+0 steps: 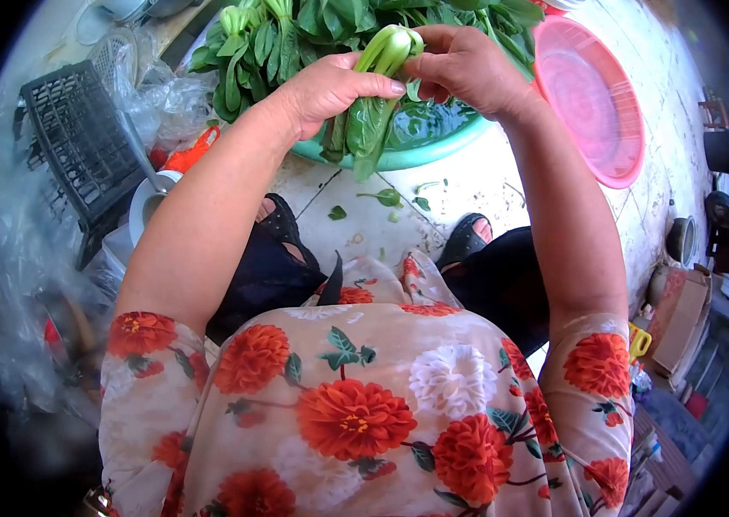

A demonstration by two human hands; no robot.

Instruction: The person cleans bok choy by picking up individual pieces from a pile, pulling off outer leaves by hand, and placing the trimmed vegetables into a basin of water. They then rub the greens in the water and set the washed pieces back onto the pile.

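My left hand is wrapped round a leafy green vegetable, its thumb across the stalks. The pale stalk end points up and the leaves hang down over the rim of a green basin with water in it. At the right side of the stalks, my right hand has its fingers pinched together; a small piece of leaf shows just below them. Behind both hands lies a heap of leafy greens, partly hidden by them.
A pink basin stands to the right on the tiled floor. Loose leaves lie between my feet. At left are a dark plastic crate, clear plastic bags and an orange bag. A cardboard box is at right.
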